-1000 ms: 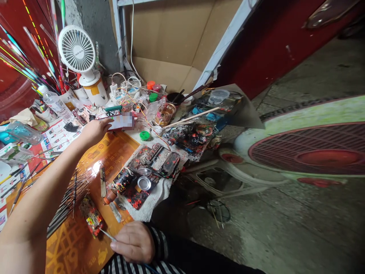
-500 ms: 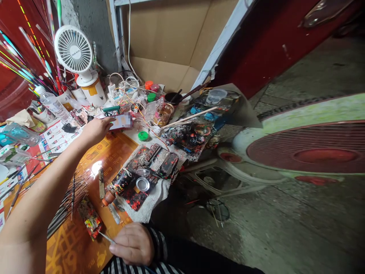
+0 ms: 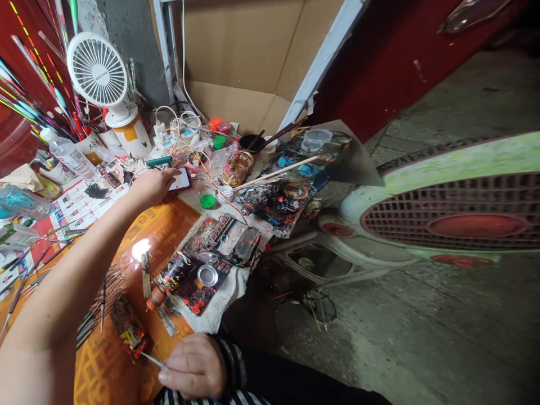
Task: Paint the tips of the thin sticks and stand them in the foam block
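Stretched across the table, my left hand [image 3: 154, 185] has a finger extended over the lit screen of a phone [image 3: 182, 180]. It seems to touch the screen without gripping the phone. A green-handled item [image 3: 159, 161] lies just behind that hand. Near the front edge, my right hand [image 3: 194, 365] is closed around a thin paintbrush [image 3: 154, 360], whose far end reaches a paint-smeared block [image 3: 130, 334]. Left of the block, many thin dark rods [image 3: 90, 320] lie bundled on the orange tabletop, partly hidden by my left forearm.
Paint-crusted tins and a bottle [image 3: 175, 273] sit on a white cloth [image 3: 236, 287]. Behind stand a white fan [image 3: 98, 70], a water bottle [image 3: 71, 154], a green cap [image 3: 207, 201] and a brown cup [image 3: 237, 167]. A large floor fan [image 3: 476, 216] stands to the right.
The view has shifted slightly, moving the scene a little left. My left hand has moved a little further over the phone, with a finger now on its screen. My right hand still holds the paintbrush.
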Demonstrator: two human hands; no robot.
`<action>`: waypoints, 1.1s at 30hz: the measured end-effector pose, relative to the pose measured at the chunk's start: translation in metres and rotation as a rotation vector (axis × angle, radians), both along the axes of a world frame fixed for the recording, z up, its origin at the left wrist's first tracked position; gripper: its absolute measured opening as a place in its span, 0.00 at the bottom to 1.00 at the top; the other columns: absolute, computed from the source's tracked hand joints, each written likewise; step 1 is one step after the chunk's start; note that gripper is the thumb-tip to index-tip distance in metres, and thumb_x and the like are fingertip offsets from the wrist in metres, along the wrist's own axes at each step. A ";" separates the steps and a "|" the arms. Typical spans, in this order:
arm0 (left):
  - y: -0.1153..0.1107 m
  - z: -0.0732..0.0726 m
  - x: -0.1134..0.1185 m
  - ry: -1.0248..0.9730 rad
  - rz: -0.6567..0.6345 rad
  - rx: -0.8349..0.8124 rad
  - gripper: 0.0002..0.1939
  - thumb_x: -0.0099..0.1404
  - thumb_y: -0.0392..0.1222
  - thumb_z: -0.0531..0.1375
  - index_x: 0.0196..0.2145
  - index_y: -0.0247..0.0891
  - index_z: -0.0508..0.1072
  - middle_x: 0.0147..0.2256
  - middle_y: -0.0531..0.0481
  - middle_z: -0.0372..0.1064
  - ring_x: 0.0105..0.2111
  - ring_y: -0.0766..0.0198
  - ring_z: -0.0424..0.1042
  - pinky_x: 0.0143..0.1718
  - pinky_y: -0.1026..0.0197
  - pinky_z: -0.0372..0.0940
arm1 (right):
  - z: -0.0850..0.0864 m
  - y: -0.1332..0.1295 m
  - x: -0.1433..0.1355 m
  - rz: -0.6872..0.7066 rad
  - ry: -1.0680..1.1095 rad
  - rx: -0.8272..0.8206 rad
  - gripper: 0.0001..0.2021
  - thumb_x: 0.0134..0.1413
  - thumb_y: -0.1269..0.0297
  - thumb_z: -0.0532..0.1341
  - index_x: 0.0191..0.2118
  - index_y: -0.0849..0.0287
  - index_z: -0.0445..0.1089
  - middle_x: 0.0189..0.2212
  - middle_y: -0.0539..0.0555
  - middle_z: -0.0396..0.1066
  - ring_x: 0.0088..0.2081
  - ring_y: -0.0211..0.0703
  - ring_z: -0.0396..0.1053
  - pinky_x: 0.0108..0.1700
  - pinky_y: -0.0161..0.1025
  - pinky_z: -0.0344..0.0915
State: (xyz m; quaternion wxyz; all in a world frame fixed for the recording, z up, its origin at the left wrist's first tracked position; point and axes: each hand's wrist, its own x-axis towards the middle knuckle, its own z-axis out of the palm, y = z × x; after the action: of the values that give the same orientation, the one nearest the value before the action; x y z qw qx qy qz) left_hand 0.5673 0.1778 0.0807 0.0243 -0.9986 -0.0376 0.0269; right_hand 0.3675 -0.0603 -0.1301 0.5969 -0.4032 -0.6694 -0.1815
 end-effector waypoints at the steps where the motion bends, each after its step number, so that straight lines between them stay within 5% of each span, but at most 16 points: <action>1: -0.001 0.000 0.003 0.013 0.005 0.002 0.23 0.73 0.42 0.48 0.62 0.41 0.68 0.37 0.43 0.77 0.39 0.57 0.77 0.45 0.57 0.66 | -0.002 0.000 -0.001 0.004 -0.025 -0.028 0.18 0.52 0.46 0.63 0.18 0.50 0.74 0.31 0.51 0.79 0.29 0.38 0.78 0.30 0.27 0.75; 11: -0.006 -0.007 0.020 0.077 0.036 0.076 0.24 0.73 0.44 0.48 0.64 0.46 0.65 0.41 0.43 0.77 0.41 0.56 0.76 0.43 0.58 0.65 | -0.013 0.000 -0.004 0.061 -0.179 -0.172 0.17 0.51 0.46 0.63 0.16 0.45 0.74 0.29 0.48 0.79 0.35 0.41 0.80 0.34 0.25 0.73; 23: -0.011 -0.006 0.020 0.048 0.113 -0.004 0.24 0.73 0.44 0.49 0.65 0.45 0.64 0.45 0.40 0.75 0.43 0.55 0.75 0.46 0.56 0.65 | -0.017 0.001 -0.008 0.112 -0.149 -0.263 0.19 0.51 0.44 0.63 0.17 0.48 0.72 0.31 0.49 0.79 0.32 0.41 0.80 0.31 0.27 0.74; 33: -0.023 -0.003 0.023 0.117 0.164 0.083 0.25 0.72 0.39 0.48 0.64 0.47 0.65 0.46 0.38 0.75 0.44 0.50 0.76 0.43 0.53 0.66 | -0.012 -0.007 -0.003 0.081 -0.053 -0.235 0.15 0.51 0.48 0.65 0.22 0.50 0.73 0.34 0.50 0.80 0.32 0.41 0.79 0.31 0.29 0.75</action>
State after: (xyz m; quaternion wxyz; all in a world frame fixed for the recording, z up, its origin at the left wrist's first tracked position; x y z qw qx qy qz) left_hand 0.5902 0.1546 0.0774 0.0656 -0.9871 -0.1186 0.0854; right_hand 0.3644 -0.0675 -0.1417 0.5345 -0.4381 -0.7173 -0.0883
